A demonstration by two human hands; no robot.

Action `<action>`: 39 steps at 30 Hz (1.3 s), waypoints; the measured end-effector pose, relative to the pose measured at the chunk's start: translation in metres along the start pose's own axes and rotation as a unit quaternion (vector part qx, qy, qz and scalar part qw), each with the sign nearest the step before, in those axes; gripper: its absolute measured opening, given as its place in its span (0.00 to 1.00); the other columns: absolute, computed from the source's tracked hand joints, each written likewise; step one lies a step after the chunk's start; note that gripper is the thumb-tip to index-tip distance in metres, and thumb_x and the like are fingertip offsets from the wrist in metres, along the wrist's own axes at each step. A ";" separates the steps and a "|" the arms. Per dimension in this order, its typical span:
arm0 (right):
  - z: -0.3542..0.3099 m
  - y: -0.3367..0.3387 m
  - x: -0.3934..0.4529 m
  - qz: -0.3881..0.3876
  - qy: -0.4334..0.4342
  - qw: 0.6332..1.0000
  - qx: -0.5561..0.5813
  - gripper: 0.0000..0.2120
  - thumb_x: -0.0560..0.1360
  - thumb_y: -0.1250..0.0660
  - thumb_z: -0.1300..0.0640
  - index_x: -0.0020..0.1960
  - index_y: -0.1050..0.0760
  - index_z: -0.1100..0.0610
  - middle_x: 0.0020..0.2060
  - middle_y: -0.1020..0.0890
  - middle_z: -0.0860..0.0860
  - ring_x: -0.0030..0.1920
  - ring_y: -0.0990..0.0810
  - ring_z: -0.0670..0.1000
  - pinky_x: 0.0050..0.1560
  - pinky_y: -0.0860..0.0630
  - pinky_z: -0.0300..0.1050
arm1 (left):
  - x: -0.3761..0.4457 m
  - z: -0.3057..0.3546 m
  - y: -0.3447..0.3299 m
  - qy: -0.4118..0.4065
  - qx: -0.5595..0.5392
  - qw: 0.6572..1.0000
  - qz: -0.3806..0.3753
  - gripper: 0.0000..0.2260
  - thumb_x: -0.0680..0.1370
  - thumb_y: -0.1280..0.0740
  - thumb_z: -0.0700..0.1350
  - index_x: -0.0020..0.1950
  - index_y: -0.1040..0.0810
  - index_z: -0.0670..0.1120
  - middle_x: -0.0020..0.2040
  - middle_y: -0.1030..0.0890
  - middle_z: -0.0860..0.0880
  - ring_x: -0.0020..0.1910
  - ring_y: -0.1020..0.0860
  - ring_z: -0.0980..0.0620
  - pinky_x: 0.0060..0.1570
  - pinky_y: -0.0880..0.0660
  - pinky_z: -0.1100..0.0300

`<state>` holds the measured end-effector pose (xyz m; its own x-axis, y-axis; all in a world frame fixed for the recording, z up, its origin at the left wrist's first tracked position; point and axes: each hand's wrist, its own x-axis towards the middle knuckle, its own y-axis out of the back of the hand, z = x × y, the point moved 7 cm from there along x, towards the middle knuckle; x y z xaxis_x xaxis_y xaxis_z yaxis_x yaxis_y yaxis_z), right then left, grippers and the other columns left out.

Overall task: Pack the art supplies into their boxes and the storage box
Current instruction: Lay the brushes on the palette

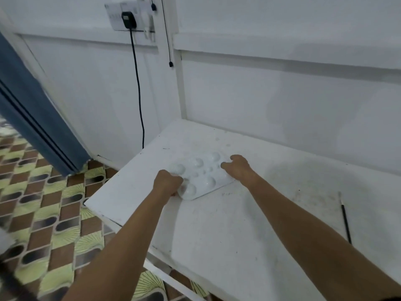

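We see a white table (217, 224) set into the corner of the room, its back edge against the wall, its top scuffed and smudged with grey marks. A white paint palette (204, 177) with round wells lies flat on it near the far left corner, turned at an angle to the edges. A thin black paintbrush (346, 222) lies well apart from it toward the right side, running roughly front to back. The table stands on a patterned tiled floor (43, 203).

1 white paint tray (204, 177), 1 thin black brush (346, 222), 2 hands: left hand (168, 183), right hand (237, 167). 1 table (249, 224), 1 plug (128, 20).
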<state>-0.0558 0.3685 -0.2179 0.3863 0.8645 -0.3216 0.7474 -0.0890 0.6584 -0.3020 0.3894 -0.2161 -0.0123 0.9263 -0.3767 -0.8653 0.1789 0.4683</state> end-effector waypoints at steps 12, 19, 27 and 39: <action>0.123 0.115 -0.085 0.091 -0.090 0.888 0.442 0.21 0.78 0.43 0.40 0.50 0.24 0.57 0.38 0.26 0.52 0.35 0.29 0.50 0.37 0.30 0.44 | -0.064 0.088 -0.072 -0.286 -0.013 0.956 -0.071 0.04 0.71 0.27 0.38 0.42 0.20 0.45 0.39 0.19 0.50 0.34 0.23 0.57 0.36 0.29 0.67; 0.196 0.146 -0.162 0.154 -0.042 0.910 0.381 0.15 0.76 0.33 0.60 0.63 0.25 0.58 0.59 0.22 0.57 0.54 0.21 0.54 0.49 0.22 0.49 | -0.099 0.094 -0.139 -0.420 0.075 0.897 -0.117 0.16 0.70 0.30 0.31 0.44 0.19 0.54 0.46 0.19 0.50 0.43 0.21 0.53 0.44 0.25 0.62; 0.220 0.152 -0.187 0.221 -0.029 0.950 0.218 0.22 0.69 0.25 0.57 0.62 0.25 0.55 0.51 0.18 0.55 0.49 0.19 0.53 0.52 0.22 0.44 | -0.100 0.077 -0.173 -0.399 0.197 0.861 -0.248 0.21 0.72 0.38 0.30 0.60 0.20 0.48 0.49 0.18 0.54 0.44 0.20 0.58 0.52 0.24 0.60; 0.203 0.141 -0.173 0.190 -0.017 0.981 0.034 0.24 0.72 0.27 0.56 0.65 0.27 0.60 0.52 0.19 0.53 0.47 0.23 0.45 0.49 0.30 0.34 | -0.104 0.067 -0.191 -0.339 0.306 0.867 -0.200 0.18 0.78 0.36 0.44 0.67 0.27 0.42 0.62 0.27 0.44 0.60 0.27 0.47 0.54 0.34 0.62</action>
<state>0.0930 0.1058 -0.2077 0.6610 0.7456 -0.0842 0.5794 -0.4359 0.6887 -0.1020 0.2811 -0.2124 0.7043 0.6946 -0.1465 -0.3024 0.4803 0.8233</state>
